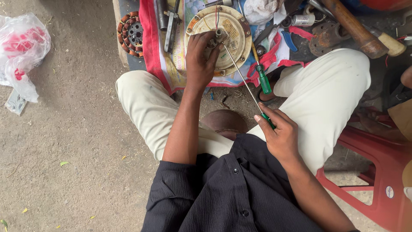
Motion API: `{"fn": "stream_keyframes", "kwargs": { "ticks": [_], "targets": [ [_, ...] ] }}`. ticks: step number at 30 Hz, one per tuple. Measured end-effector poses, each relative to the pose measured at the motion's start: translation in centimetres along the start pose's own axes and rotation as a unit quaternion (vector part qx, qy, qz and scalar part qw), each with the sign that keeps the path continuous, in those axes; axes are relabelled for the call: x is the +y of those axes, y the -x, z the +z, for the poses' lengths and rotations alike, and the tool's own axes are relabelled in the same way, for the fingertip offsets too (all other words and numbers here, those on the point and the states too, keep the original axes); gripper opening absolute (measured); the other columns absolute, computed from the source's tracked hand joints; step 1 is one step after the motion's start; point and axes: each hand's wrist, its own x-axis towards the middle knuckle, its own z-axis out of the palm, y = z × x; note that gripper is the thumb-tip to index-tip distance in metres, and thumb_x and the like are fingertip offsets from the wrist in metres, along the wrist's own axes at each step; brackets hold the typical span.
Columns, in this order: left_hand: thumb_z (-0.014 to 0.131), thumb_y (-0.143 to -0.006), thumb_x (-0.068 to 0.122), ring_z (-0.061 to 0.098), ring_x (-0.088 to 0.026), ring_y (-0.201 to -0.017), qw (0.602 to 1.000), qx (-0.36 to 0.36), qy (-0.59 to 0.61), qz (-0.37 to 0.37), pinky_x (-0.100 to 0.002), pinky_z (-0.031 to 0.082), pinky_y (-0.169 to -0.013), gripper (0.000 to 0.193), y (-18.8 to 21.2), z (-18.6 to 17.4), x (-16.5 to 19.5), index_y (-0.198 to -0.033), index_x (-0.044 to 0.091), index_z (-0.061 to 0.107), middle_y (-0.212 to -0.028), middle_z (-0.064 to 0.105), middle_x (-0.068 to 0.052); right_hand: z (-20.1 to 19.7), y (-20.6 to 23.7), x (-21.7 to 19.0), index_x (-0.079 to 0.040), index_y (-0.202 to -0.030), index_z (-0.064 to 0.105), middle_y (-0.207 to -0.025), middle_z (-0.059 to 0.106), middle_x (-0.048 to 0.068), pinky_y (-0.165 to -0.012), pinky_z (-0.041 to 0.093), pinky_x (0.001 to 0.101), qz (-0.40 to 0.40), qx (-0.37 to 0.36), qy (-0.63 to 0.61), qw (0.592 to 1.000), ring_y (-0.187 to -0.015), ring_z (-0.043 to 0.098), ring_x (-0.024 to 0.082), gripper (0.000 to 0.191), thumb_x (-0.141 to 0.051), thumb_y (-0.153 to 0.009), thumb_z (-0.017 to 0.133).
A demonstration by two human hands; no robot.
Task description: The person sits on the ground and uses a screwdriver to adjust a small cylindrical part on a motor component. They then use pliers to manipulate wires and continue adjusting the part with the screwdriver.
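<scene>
— Dusty grey concrete ground (64, 141) is seen at the far left. What is lying there?

— A crumpled clear plastic bag with red contents (23, 47) is laid on it, well apart from the work. Further right, a round copper-wound stator ring (130, 33) is placed beside a red-edged printed cloth (165, 64).

— And on the cloth?

— A round cream-coloured metal motor housing (219, 38) is set flat there, near the top middle. Its centre is gripped by the left hand (199, 58), whose fingers are curled around the hub.

— What is seen to the right of that?

— A long thin steel screwdriver with a green handle (244, 81) is slanted from the hub down to the right hand (279, 135), and its handle is clasped in closed fingers. A second, shorter green-handled screwdriver (262, 77) is left lying on the cloth just beside the shaft.

— And at the far right?

— A brown wooden tool handle (354, 28) is laid across the upper corner, and a red plastic stool (377, 172) is seen under the seated person's cream trousers (326, 94).
</scene>
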Motion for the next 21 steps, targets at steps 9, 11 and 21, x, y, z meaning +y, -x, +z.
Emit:
{"fn": "stream_keyframes", "kwargs": {
  "ticks": [9, 11, 21],
  "targets": [
    [0.079, -0.090, 0.003, 0.065, -0.028, -0.107, 1.000, -0.008, -0.002, -0.009, -0.037, 0.054, -0.094, 0.036, 0.0, -0.2, 0.2, -0.124, 0.005, 0.066, -0.116, 0.069, -0.011, 0.0, -0.3, 0.1, -0.001, -0.129, 0.070, -0.082, 0.064, 0.008, -0.057, 0.042, 0.0279, -0.006, -0.007, 0.002, 1.000, -0.063, 0.049, 0.011, 0.037, -0.013, -0.095, 0.075],
    [0.080, -0.090, 0.002, 0.065, -0.029, -0.108, 1.000, -0.006, 0.000, -0.004, -0.037, 0.054, -0.095, 0.036, 0.0, -0.2, 0.1, -0.124, 0.005, 0.066, -0.116, 0.069, -0.011, 0.0, -0.4, 0.3, 0.000, -0.129, 0.070, -0.083, 0.065, 0.008, -0.060, 0.044, 0.0279, -0.010, -0.007, -0.004, 1.000, -0.066, 0.052, 0.011, 0.036, -0.013, -0.096, 0.075],
    [0.079, -0.090, 0.001, 0.065, -0.029, -0.105, 1.000, -0.019, 0.008, -0.012, -0.037, 0.053, -0.093, 0.035, -0.2, -0.3, 0.4, -0.123, 0.003, 0.066, -0.114, 0.070, -0.012, -0.1, -1.4, 2.5, 0.000, -0.114, 0.073, -0.088, 0.072, 0.006, -0.061, 0.049, 0.0268, 0.072, 0.027, -0.023, 0.997, -0.067, 0.060, 0.011, 0.020, -0.013, -0.099, 0.070]
  ]
}}
